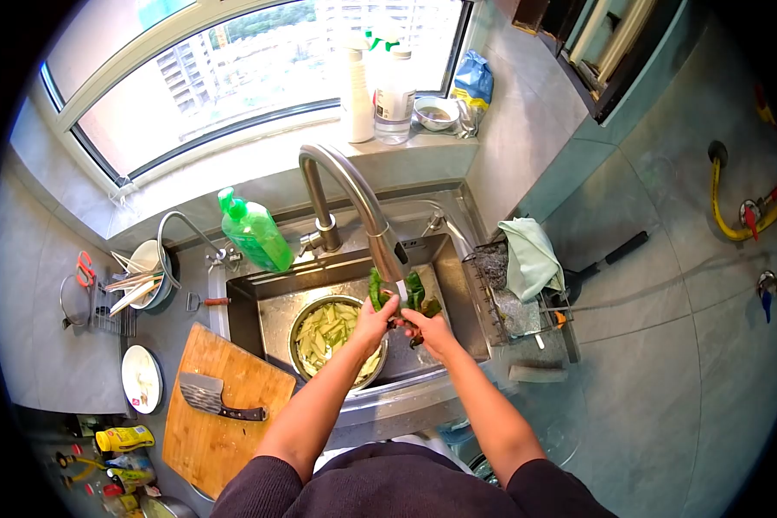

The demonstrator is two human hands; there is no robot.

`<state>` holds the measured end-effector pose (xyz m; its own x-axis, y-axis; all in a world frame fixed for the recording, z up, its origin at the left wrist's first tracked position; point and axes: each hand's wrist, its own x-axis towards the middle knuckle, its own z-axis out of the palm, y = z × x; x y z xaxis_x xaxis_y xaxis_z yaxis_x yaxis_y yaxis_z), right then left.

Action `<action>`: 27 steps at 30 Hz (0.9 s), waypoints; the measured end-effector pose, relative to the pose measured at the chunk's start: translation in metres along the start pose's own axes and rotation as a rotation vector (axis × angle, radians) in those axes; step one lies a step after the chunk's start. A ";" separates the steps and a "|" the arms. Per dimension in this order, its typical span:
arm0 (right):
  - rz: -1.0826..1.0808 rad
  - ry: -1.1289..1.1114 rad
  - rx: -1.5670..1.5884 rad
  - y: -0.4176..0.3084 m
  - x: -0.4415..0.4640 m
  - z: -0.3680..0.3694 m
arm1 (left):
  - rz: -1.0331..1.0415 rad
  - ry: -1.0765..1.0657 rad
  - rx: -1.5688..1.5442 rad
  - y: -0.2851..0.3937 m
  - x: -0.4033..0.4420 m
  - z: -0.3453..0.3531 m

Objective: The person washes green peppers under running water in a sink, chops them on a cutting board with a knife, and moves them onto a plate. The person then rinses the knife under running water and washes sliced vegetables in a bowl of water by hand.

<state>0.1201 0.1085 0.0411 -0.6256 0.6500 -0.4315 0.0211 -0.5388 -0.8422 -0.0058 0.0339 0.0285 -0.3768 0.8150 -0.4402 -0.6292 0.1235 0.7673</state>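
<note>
The steel sink [249,312], overhung by a curved faucet [360,186], held a metal bowl [293,337], its right rim partly hidden from me by the left forearm [326,393]. Below the spout [390,257], the left hand [376,323] and right hand [427,333] gripped dark greens [415,290], too blurred to identify.

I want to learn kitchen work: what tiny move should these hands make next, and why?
Perhaps turn the dark-green leaves under the curved silver metal faucet, because the bare left hand and bare right hand hold them by its spout.
</note>
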 end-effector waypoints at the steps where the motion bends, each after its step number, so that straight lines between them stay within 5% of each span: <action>1: -0.001 -0.004 -0.018 0.000 -0.001 -0.002 | 0.002 0.005 0.012 0.000 0.001 -0.001; 7: 0.006 0.148 -0.090 -0.004 -0.002 0.004 | -0.067 -0.085 0.031 -0.001 -0.009 -0.003; 10: -0.121 0.202 -0.409 0.003 0.000 0.002 | -0.136 -0.068 0.100 0.001 -0.009 -0.001; 15: -0.184 0.038 -0.367 0.001 -0.003 -0.006 | -0.224 -0.014 0.245 0.014 -0.009 0.005; 22: -0.020 -0.016 0.055 -0.011 -0.014 -0.005 | -0.195 0.018 0.016 0.005 -0.001 0.002; 25: 0.004 0.167 -0.345 -0.004 -0.005 -0.009 | -0.249 -0.028 0.001 0.008 -0.008 0.000; 27: -0.208 0.205 -0.476 0.003 -0.003 -0.003 | -0.264 -0.027 0.049 0.011 -0.012 0.002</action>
<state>0.1242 0.1066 0.0386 -0.4908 0.8333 -0.2544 0.2931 -0.1171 -0.9489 -0.0074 0.0267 0.0431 -0.1856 0.7656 -0.6160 -0.6693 0.3605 0.6497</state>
